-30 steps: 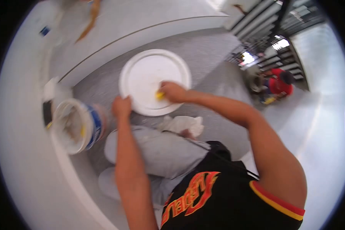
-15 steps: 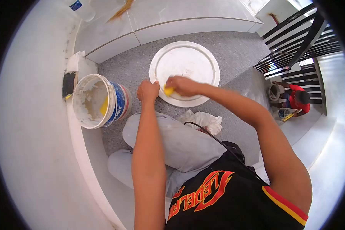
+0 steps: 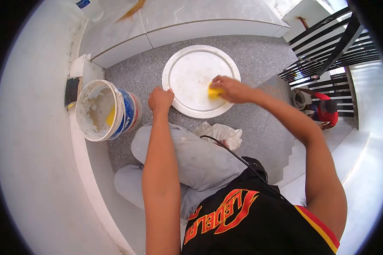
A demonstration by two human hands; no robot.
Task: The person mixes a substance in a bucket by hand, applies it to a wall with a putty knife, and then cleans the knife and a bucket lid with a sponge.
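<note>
A round white bucket lid point(image 3: 187, 72) with a raised rim and faint marks lies on the grey speckled floor. My right hand point(image 3: 233, 89) is closed on a yellow sponge point(image 3: 214, 92), which rests against the lid's surface right of its middle. At the lid's left edge my left hand point(image 3: 160, 100) is closed with the thumb up, gripping the rim; its fingertips are hidden.
To the left stands a white and blue bucket point(image 3: 127, 114), stained inside, with a yellow object point(image 3: 110, 115) in it. A crumpled white plastic bag point(image 3: 226, 134) lies near my knee. Stairs and a black railing point(image 3: 323, 55) are at right, with a person in red point(image 3: 330, 114) lower down.
My right hand has moved the sponge to the right across the lid, from its lower left side. My left hand stays at the rim. The person in red has shifted slightly.
</note>
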